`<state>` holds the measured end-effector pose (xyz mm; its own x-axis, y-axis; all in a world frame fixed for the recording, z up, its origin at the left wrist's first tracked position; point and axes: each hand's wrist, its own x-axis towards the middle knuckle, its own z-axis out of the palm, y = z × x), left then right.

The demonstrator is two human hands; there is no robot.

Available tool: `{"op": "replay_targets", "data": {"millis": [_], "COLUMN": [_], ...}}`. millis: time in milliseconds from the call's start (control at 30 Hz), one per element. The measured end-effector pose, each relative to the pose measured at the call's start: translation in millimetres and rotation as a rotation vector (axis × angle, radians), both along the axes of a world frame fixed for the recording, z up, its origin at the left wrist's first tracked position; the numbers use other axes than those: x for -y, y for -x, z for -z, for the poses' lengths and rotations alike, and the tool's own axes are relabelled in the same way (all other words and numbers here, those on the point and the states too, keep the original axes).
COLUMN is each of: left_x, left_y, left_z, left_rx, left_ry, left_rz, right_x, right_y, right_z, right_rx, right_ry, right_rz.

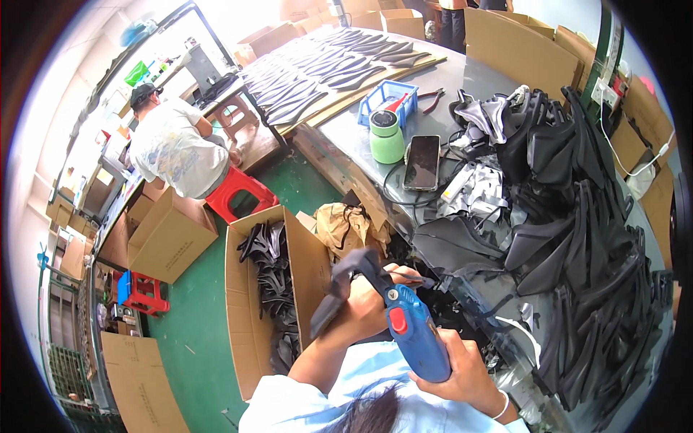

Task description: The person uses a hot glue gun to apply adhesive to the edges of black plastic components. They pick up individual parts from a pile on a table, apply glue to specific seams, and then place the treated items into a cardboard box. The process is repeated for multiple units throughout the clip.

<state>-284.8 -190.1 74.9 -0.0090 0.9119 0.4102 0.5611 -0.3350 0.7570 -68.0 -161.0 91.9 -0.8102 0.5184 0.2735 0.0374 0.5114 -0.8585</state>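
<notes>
A dark grey curved strip [338, 287] sits at the lower middle of the view, gripped in the left hand [363, 307], whose fingers wrap tight around it. The right hand [462, 372] is closed on the handle of a blue heat gun [411, 328] with a red switch, its black nozzle touching the strip's upper end. At nine o'clock from the strip stands an open cardboard box [249, 303] holding more dark strips. At two o'clock a grey worktable [346, 133] carries a heap of black parts [585, 245], a phone [422, 162], a green jar [387, 136] and a blue basket [390, 99]. At eleven o'clock a person in a white shirt [172, 148] sits on a red stool [238, 191]. More brown cartons [167, 234] rest on the green floor [195, 317].
</notes>
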Motion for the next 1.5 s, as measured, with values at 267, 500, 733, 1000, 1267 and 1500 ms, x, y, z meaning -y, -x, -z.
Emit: {"op": "replay_targets", "data": {"millis": [267, 500, 733, 1000, 1267, 1500], "left_x": [9.3, 25.0, 7.4, -8.4, 9.8, 14.6], "left_y": [-11.2, -6.4, -41.6, -19.5, -11.4, -4.9], "left_z": [29.0, 34.5, -17.8, -3.4, -14.1, -13.7], "left_rx": [0.208, 0.375, 1.548, 1.332, 1.093, 0.928], "left_ry": [0.101, 0.416, 0.219, -0.325, -0.133, -0.004], "left_rz": [0.05, 0.165, 0.413, -0.251, -0.12, -0.111], "right_x": [-0.3, -9.3, -10.0, -4.4, -9.3, -10.2], "right_y": [0.1, -1.1, 9.2, -4.1, -10.4, -12.8], "right_z": [-11.3, -12.0, 0.5, -1.0, 9.6, 6.3], "right_rx": [-0.018, -0.056, -0.037, 0.1, 0.134, 0.144], "right_ry": [0.026, -0.215, -0.106, -0.159, -0.171, -0.157], "right_rz": [-0.015, 0.194, 0.113, 0.167, 0.119, 0.121]}}
